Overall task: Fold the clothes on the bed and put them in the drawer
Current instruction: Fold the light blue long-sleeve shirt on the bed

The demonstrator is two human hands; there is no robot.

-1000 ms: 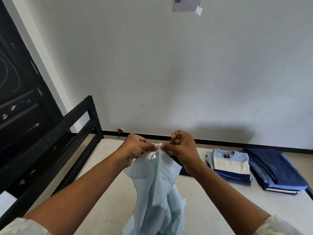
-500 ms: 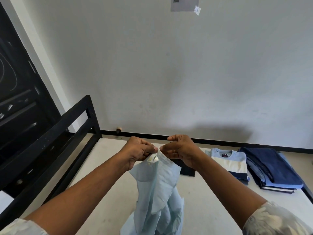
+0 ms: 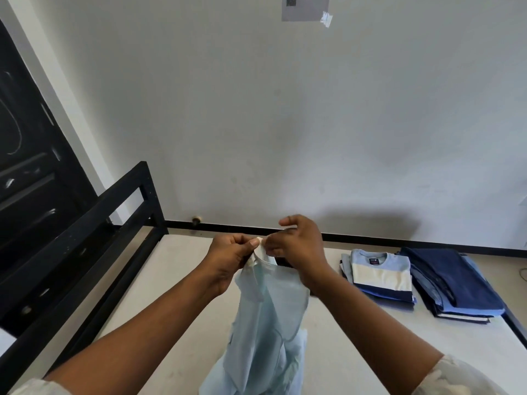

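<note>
Left hand (image 3: pixel 228 259) pinches shirt (image 3: pixel 268 323) collar; right hand (image 3: pixel 299 249) pinches just beside it, forefinger raised. Shirt hangs bunched over bed (image 3: pixel 182 263). Best: slide grips out to shoulders, shake open, lay flat, then fold.

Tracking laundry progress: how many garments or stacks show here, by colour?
Pale blue shirt, pinched by left hand and right hand: 1
Folded stack topped by blue, cream and navy striped sweater: 1
Folded navy blue stack: 1
Dark garment behind hands, mostly hidden: 1
Total: 4
</note>
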